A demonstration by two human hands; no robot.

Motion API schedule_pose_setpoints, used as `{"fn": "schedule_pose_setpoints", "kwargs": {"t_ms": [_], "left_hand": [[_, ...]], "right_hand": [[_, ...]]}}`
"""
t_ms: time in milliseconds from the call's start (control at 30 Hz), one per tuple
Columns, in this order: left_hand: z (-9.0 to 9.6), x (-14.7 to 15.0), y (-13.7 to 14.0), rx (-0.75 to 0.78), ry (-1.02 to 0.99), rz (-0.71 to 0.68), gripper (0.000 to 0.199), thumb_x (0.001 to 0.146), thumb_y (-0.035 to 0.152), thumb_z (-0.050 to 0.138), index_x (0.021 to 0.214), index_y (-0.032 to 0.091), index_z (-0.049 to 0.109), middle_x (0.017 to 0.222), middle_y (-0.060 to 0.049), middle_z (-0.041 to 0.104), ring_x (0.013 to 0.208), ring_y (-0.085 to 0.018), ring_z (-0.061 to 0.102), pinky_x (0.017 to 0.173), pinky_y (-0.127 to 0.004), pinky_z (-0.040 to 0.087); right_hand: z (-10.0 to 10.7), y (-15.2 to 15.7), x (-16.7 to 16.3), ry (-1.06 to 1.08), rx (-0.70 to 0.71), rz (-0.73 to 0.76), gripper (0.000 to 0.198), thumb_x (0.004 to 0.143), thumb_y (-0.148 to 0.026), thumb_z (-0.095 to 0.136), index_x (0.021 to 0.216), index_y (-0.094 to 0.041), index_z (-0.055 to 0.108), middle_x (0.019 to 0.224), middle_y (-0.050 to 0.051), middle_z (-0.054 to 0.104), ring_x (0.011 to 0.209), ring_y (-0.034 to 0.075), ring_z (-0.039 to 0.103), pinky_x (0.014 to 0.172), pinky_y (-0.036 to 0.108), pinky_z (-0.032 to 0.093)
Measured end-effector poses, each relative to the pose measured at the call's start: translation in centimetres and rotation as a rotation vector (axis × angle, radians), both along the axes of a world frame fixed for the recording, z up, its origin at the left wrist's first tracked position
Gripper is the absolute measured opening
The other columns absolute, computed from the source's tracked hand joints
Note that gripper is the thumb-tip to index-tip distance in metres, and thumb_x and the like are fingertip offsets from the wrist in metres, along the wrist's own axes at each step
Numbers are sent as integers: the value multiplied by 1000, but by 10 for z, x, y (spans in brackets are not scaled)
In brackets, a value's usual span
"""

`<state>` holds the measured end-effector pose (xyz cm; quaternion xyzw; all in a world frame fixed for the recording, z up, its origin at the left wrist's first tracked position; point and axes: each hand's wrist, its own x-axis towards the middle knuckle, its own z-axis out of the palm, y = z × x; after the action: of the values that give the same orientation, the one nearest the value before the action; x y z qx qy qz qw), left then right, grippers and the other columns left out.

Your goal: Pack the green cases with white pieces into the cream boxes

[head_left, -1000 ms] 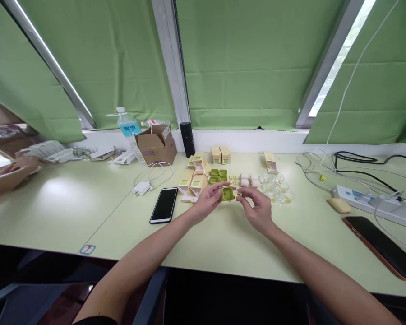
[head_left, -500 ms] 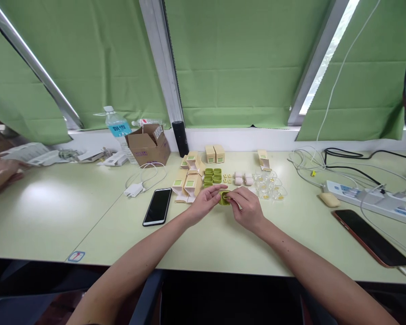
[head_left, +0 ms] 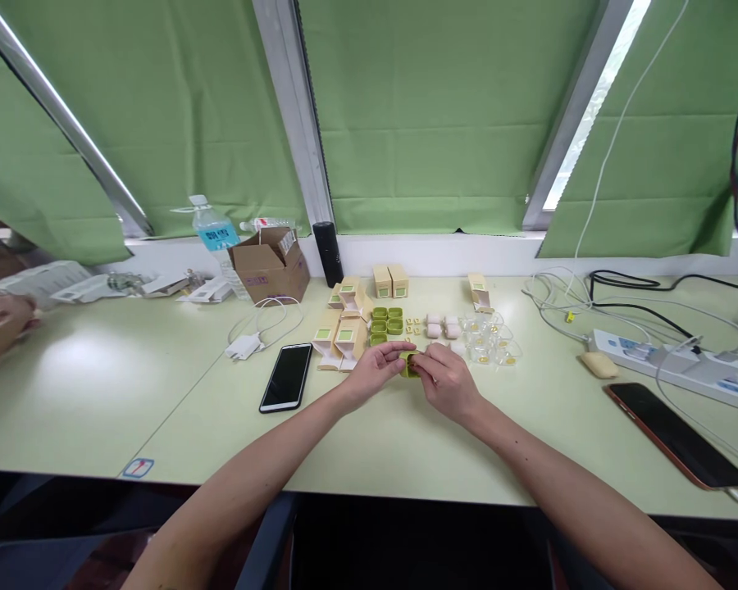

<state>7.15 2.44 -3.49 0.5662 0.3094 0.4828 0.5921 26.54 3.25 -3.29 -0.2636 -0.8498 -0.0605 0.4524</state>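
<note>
A small green square cup (head_left: 409,366) is held just above the table in front of me. My left hand (head_left: 375,370) grips it from the left, fingers stretched along its far side. My right hand (head_left: 448,378) is closed in a pinch, its fingertips at the cup's opening; what they hold is hidden. Just beyond my hands are more green cups (head_left: 394,326), tiny yellow pieces (head_left: 416,322), pale pink blocks (head_left: 451,331) and clear plastic covers (head_left: 483,357). Opened cardboard boxes (head_left: 348,334) with green labels stand left of the cups.
A black phone (head_left: 286,377) and a white charger (head_left: 243,346) lie to the left. A brown carton (head_left: 269,266) and a water bottle (head_left: 215,231) stand behind. A power strip (head_left: 670,367) and another phone (head_left: 676,434) lie right. Another person's hand (head_left: 3,315) is far left.
The green cup has tilted a little and shifted slightly right between my hands. My left fingers have moved closer over it. The other person's hand has moved slightly.
</note>
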Motion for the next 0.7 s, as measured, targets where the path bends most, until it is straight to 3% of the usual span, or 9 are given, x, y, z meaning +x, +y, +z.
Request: {"fn": "schedule_pose_setpoints", "kwargs": {"t_ms": [267, 700], "left_hand": [[-3, 2, 1, -28, 55, -19, 55, 78, 48, 84, 121, 16, 71, 107, -11, 75, 96, -21, 69, 89, -33, 50], [-3, 3, 1, -32, 49, 12, 62, 74, 53, 86, 121, 15, 71, 117, -14, 74, 106, -25, 69, 92, -34, 50]], "right_hand": [[0, 2, 4, -38, 70, 36, 34, 99, -8, 46, 75, -19, 68, 65, 1, 52, 60, 13, 45, 56, 25, 37], [5, 1, 3, 11, 89, 73, 26, 99, -14, 57, 76, -18, 70, 63, -1, 63, 53, 9, 51, 52, 23, 38]]}}
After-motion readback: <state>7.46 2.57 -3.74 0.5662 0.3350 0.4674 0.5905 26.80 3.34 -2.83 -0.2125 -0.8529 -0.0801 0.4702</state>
